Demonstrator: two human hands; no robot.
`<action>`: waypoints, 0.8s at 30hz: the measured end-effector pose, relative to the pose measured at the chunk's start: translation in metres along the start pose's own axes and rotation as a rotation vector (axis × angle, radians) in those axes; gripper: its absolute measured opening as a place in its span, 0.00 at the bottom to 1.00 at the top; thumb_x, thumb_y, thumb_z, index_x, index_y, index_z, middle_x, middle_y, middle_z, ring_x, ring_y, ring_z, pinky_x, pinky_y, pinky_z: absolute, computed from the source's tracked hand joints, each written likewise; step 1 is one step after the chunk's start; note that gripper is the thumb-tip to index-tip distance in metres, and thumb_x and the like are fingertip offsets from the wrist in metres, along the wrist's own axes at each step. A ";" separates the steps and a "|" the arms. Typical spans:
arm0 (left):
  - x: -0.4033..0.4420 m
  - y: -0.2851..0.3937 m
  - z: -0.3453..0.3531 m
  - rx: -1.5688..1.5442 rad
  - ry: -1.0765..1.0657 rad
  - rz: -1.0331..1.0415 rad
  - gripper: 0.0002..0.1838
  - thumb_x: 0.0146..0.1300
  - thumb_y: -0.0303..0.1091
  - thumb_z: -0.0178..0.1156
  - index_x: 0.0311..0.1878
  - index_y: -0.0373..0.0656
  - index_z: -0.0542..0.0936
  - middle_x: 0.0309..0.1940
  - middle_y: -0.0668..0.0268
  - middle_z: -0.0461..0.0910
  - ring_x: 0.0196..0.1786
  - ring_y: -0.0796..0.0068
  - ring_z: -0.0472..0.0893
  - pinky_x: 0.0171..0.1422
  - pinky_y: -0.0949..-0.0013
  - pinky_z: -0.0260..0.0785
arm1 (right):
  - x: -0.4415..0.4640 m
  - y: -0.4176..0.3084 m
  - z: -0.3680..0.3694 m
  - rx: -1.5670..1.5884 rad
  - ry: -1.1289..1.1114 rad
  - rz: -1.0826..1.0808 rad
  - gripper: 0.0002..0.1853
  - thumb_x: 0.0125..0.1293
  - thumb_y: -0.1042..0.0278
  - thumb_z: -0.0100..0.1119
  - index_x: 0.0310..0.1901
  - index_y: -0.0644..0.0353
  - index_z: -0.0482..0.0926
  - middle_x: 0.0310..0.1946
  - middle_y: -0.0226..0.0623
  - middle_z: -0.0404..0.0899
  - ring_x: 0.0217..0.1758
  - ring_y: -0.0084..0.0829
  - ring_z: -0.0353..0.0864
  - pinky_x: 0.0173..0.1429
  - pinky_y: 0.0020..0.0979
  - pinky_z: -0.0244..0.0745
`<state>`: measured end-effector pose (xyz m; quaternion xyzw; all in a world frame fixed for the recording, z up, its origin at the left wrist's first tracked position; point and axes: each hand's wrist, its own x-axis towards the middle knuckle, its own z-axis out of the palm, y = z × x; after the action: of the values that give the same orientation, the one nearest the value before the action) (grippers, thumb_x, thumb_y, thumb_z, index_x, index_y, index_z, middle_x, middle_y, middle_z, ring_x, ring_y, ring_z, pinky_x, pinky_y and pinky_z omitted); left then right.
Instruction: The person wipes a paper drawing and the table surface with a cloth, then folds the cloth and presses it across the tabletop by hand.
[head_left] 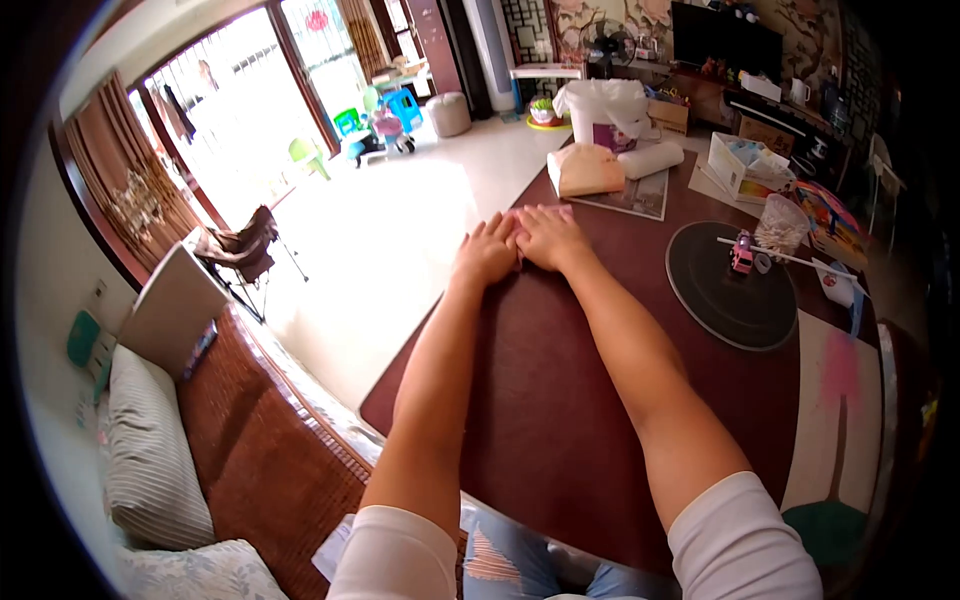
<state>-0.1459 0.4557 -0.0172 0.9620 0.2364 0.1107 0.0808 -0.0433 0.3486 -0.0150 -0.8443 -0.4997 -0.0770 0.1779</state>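
Both my arms reach forward over the dark red table (545,400). My left hand (487,251) lies palm down near the table's left edge, with its fingers stretched out. Close beside it, my right hand (553,240) is also palm down, its fingers spread and pointing away from me. A pink cloth (566,211) lies under the hands; only small bits of it show past the fingers and between the hands, and the rest is hidden. Beyond my right hand are a cream-coloured pack (585,170) and a white roll (651,160).
On the table's right stand a round black turntable (715,290) with a small pink toy (741,254), a clear tub of cotton swabs (781,226) and a white box (745,168). A bag-lined bin (605,112) is behind. A bed (265,430) lies left.
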 end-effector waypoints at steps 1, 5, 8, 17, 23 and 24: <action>-0.011 0.006 -0.005 0.024 -0.010 -0.002 0.30 0.71 0.54 0.34 0.73 0.55 0.56 0.75 0.67 0.51 0.76 0.63 0.52 0.77 0.53 0.43 | -0.009 -0.004 -0.006 -0.007 -0.036 0.012 0.31 0.67 0.49 0.36 0.70 0.49 0.60 0.72 0.31 0.57 0.75 0.30 0.54 0.77 0.39 0.41; -0.054 0.024 -0.020 0.093 -0.080 -0.005 0.31 0.71 0.55 0.33 0.74 0.56 0.54 0.76 0.68 0.49 0.77 0.63 0.47 0.79 0.53 0.36 | -0.049 -0.019 -0.026 -0.043 -0.157 0.040 0.32 0.68 0.48 0.34 0.72 0.49 0.56 0.74 0.30 0.51 0.77 0.28 0.48 0.78 0.38 0.39; -0.091 0.035 -0.020 0.114 -0.082 0.024 0.31 0.71 0.56 0.33 0.74 0.56 0.54 0.76 0.67 0.49 0.78 0.62 0.46 0.79 0.52 0.33 | -0.089 -0.030 -0.040 -0.040 -0.186 0.042 0.32 0.68 0.47 0.34 0.72 0.49 0.56 0.75 0.30 0.50 0.78 0.28 0.46 0.78 0.38 0.38; -0.244 0.096 -0.032 0.124 -0.051 0.309 0.31 0.71 0.52 0.37 0.72 0.47 0.57 0.75 0.59 0.50 0.76 0.48 0.45 0.76 0.42 0.34 | -0.271 -0.042 -0.087 -0.005 -0.042 -0.153 0.31 0.67 0.52 0.41 0.68 0.60 0.62 0.71 0.46 0.56 0.76 0.41 0.52 0.76 0.46 0.43; -0.331 0.160 -0.047 0.079 0.153 0.715 0.30 0.69 0.45 0.43 0.67 0.32 0.62 0.69 0.47 0.59 0.74 0.41 0.50 0.76 0.42 0.37 | -0.391 -0.046 -0.127 -0.041 0.065 -0.206 0.30 0.66 0.58 0.42 0.66 0.69 0.62 0.69 0.51 0.59 0.74 0.44 0.55 0.75 0.48 0.44; -0.336 0.167 -0.046 0.013 0.194 0.733 0.30 0.68 0.44 0.45 0.66 0.31 0.65 0.67 0.46 0.63 0.72 0.39 0.54 0.74 0.39 0.40 | -0.400 -0.047 -0.130 -0.040 0.060 -0.201 0.30 0.66 0.58 0.42 0.66 0.69 0.62 0.69 0.51 0.59 0.74 0.44 0.55 0.75 0.48 0.44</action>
<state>-0.3749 0.1555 0.0026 0.9683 -0.1161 0.2212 0.0068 -0.2734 -0.0060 -0.0075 -0.7907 -0.5745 -0.1297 0.1670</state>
